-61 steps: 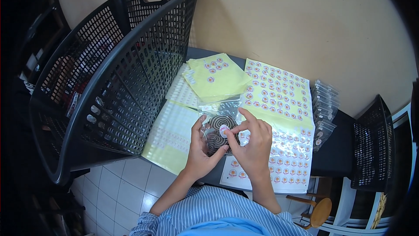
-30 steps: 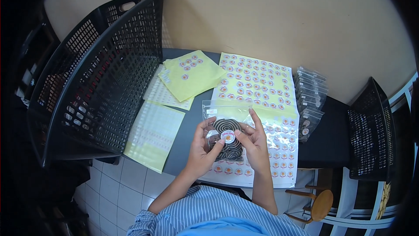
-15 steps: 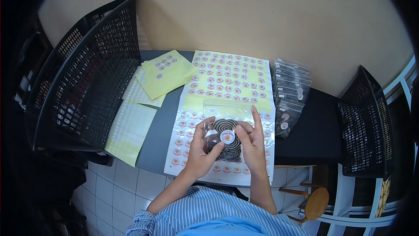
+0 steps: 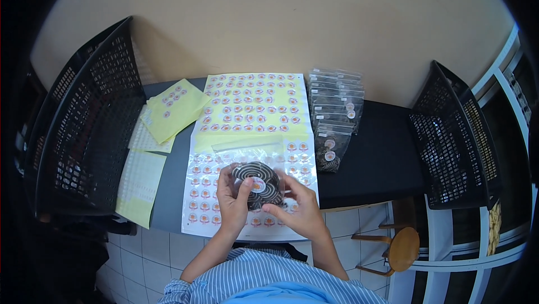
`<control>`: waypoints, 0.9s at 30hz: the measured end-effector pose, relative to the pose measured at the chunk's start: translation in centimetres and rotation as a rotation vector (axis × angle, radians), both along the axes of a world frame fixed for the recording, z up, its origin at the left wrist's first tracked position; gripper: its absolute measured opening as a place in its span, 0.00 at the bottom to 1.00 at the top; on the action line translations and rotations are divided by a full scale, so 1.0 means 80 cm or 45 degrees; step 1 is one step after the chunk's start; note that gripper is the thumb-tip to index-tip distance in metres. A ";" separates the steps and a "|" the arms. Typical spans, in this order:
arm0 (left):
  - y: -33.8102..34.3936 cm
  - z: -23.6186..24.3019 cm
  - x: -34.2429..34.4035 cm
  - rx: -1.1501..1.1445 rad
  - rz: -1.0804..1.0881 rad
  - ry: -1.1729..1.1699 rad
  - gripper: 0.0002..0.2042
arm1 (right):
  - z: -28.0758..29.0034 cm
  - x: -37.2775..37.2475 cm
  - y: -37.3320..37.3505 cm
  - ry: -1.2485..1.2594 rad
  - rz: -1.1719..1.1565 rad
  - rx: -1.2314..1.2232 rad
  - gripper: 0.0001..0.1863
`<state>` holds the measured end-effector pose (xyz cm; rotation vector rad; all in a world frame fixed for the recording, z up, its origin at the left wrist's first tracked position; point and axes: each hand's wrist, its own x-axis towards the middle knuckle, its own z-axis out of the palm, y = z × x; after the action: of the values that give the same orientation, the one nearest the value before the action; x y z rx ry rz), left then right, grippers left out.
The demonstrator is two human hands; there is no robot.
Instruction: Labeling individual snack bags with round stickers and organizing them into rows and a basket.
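Note:
My left hand [image 4: 230, 203] grips the left side of a clear plastic bag [image 4: 255, 166] of dark spiral coils, thumb on a round white sticker [image 4: 258, 186] on its front. My right hand [image 4: 300, 208] holds the bag's lower right, thumb near the bottom edge. The bag is over a large sheet [image 4: 252, 101] printed with rows of round pink-and-orange stickers. To the right, similar bags [image 4: 334, 101], several with round stickers, lie in an overlapping row. Smaller yellow backing sheets [image 4: 171, 121] lie to the left.
Tall black perforated baskets [image 4: 84, 124] stand at left, another [image 4: 455, 141] at right beside a black surface [image 4: 379, 175]. The grey table [image 4: 165, 191] backs onto a beige wall [image 4: 269, 34]. A wooden stool [image 4: 403, 248] stands below at right.
My right fingers, earlier placing the sticker, have moved down to the bag's lower right. The bag has shifted lower and leftward in view; the view has turned rightward.

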<state>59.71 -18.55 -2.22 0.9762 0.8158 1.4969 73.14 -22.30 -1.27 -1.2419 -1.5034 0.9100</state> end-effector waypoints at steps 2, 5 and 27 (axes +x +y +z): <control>0.006 -0.012 -0.006 0.073 -0.173 0.147 0.21 | -0.006 0.004 -0.003 0.134 -0.066 0.005 0.29; 0.011 -0.004 -0.008 0.309 -0.394 0.289 0.32 | -0.018 0.029 -0.003 0.320 -0.288 0.149 0.26; 0.018 -0.092 -0.180 0.065 0.649 1.224 0.17 | -0.196 0.321 0.146 -0.005 -0.925 0.030 0.22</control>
<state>45.30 -17.10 -9.60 1.6428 1.8187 1.4230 98.84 -10.65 -16.95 -1.6087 -0.9335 0.3996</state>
